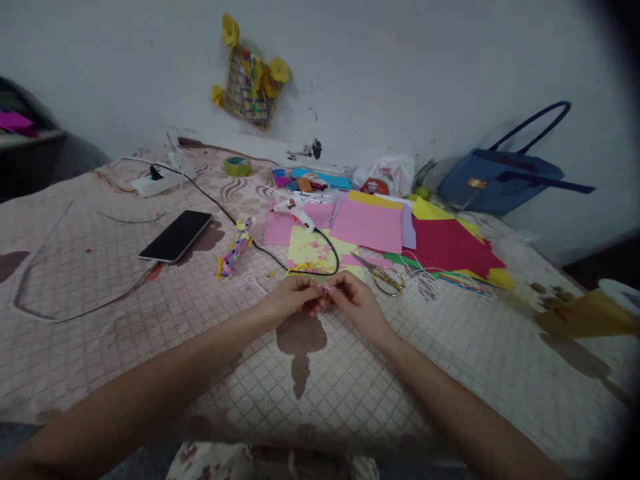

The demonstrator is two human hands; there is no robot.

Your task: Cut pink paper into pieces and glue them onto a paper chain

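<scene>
Both hands meet above the tablecloth, fingertips pinched together. Between them is a small pink piece point(326, 289), which looks like paper; most of it is hidden by the fingers. My left hand point(299, 295) is closed on it from one side, and my right hand point(356, 303) pinches it from the other. Just beyond my right hand lie gold-handled scissors point(389, 280). A white glue gun point(296, 212) rests on paper sheets, its black cord looping toward my hands. Left of them is a purple, pink and yellow paper-decorated stick point(235, 250).
Pink sheets point(370, 223) and red sheets point(445, 245) are stacked beyond the scissors, with white string point(425, 283) beside them. A black-screened device point(177, 235) charges at left near a power strip point(157, 181). Green tape point(237, 166), a blue bag point(500, 177) and a yellowish cup point(585, 313) stand around.
</scene>
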